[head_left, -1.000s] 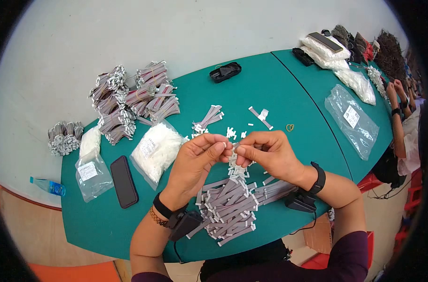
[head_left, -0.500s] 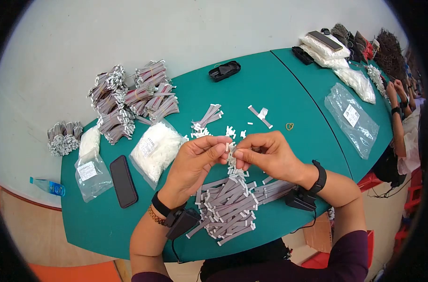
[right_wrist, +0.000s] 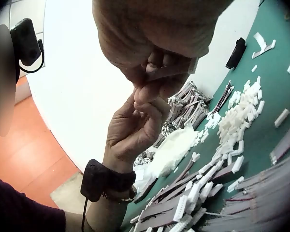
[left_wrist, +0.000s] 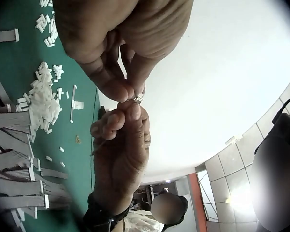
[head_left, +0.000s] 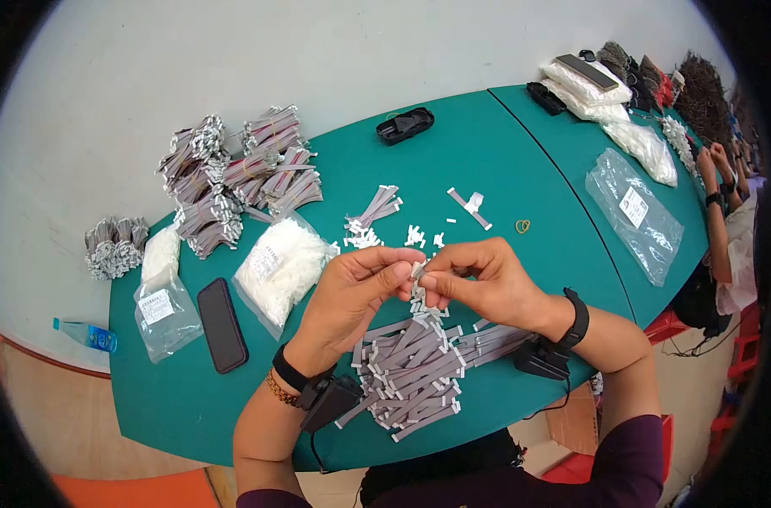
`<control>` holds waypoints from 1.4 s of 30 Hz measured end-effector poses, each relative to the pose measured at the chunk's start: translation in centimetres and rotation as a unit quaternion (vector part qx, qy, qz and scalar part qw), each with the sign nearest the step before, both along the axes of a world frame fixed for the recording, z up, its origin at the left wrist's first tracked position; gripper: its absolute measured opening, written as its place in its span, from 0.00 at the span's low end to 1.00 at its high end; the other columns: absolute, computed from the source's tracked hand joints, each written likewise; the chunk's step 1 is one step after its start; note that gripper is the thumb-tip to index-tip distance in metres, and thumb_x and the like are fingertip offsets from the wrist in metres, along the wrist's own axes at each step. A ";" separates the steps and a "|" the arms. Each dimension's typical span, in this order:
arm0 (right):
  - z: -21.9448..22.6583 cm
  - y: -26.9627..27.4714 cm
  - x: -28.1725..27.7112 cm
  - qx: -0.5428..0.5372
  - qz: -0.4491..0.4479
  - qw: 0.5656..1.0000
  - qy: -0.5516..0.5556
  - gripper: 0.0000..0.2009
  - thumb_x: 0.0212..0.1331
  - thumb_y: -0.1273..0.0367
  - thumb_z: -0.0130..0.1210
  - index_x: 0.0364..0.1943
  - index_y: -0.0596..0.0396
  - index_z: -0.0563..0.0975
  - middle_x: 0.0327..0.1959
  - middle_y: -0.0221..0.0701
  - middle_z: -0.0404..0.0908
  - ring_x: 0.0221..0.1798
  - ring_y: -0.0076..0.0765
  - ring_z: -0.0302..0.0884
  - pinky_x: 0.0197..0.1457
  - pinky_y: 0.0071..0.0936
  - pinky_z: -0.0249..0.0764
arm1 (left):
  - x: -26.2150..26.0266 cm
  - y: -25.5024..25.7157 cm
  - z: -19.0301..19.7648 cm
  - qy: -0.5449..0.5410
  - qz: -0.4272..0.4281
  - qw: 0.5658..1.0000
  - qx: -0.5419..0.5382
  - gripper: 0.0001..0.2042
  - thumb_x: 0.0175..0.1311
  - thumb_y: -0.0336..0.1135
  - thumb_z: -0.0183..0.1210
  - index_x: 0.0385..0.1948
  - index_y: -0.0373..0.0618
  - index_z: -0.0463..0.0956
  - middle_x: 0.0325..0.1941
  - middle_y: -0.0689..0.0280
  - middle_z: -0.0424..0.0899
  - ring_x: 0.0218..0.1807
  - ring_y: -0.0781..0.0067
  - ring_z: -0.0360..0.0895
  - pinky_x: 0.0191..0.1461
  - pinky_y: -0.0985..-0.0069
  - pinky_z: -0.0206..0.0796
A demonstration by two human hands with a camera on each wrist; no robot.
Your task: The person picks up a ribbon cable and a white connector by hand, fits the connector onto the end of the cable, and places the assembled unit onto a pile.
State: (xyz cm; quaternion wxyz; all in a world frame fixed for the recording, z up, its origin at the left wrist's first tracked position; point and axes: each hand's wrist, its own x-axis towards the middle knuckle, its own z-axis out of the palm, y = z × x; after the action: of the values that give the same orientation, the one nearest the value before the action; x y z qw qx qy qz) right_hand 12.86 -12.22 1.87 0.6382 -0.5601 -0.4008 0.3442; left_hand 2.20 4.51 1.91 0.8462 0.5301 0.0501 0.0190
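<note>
The left hand (head_left: 356, 292) pinches a small white connector (head_left: 417, 270) between thumb and fingertips, above the table. Touching it at the fingertips, the right hand (head_left: 489, 284) pinches a grey ribbon cable (right_wrist: 170, 72), whose white end shows beside the curled fingers in the right wrist view. In the left wrist view the fingertips of both hands meet at the connector (left_wrist: 139, 98). Below the hands lie a heap of grey ribbon cables with white ends (head_left: 411, 372) and a pile of loose white connectors (left_wrist: 41, 99). How cable and connector sit together is hidden by the fingers.
Bundled cables (head_left: 207, 190), a bag of white parts (head_left: 279, 271) and a phone (head_left: 223, 326) lie at the left. A black case (head_left: 405, 126) is at the back, rubber bands (head_left: 522, 226) at the right. Another person's arms (head_left: 717, 212) show at the far right.
The hands have stayed close together. The white piece at the left fingertips has turned, and the right fingertips have moved slightly in against it.
</note>
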 end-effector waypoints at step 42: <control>0.1 -0.1 0.2 -0.043 0.010 0.999 0.021 0.09 0.59 0.69 0.53 0.26 0.61 0.77 0.20 0.29 0.78 0.23 0.17 0.74 0.25 0.14 0.67 | -0.2 -0.8 0.9 -0.048 0.046 0.980 0.187 0.08 0.59 0.26 0.57 0.38 0.34 0.77 0.36 0.63 0.80 0.34 0.81 0.74 0.38 0.84 0.67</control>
State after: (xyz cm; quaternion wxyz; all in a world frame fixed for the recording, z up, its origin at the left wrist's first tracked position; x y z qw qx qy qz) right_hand 13.09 -12.34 1.95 0.6180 -0.5756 -0.3776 0.3798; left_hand 2.03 3.72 2.80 0.7321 0.6743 0.0291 0.0925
